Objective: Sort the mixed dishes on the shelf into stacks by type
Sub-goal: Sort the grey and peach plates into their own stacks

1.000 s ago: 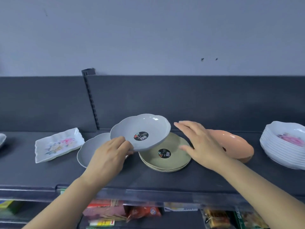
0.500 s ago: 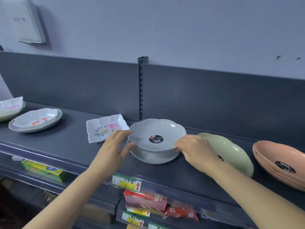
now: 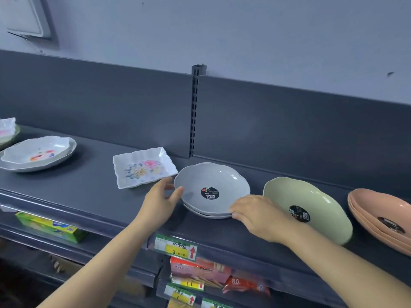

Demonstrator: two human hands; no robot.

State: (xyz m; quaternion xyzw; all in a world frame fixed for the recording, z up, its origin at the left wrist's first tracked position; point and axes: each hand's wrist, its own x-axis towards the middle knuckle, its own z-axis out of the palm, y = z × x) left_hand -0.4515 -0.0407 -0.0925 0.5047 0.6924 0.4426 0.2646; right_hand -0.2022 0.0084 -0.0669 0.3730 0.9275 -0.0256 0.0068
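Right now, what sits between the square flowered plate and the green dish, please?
Two stacked grey dishes, as the head view shows.

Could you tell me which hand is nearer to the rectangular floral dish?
Left. The left hand is beside the floral dish; the right hand is across the grey dishes, at their right rim.

**Definitely a shop**

This is store shelving: a dark metal shelf (image 3: pixel 89 196) with a slotted upright (image 3: pixel 194 116) at the back. A green-and-yellow price tag (image 3: pixel 175 247) with a red arrow is clipped to the front edge. The gray dish (image 3: pixel 222 178) and green dish (image 3: pixel 289 196) each have a round black product sticker inside. The level below holds packaged goods: a green box (image 3: pixel 51 226), a pink box (image 3: pixel 200 271) and a red packet (image 3: pixel 244 284).
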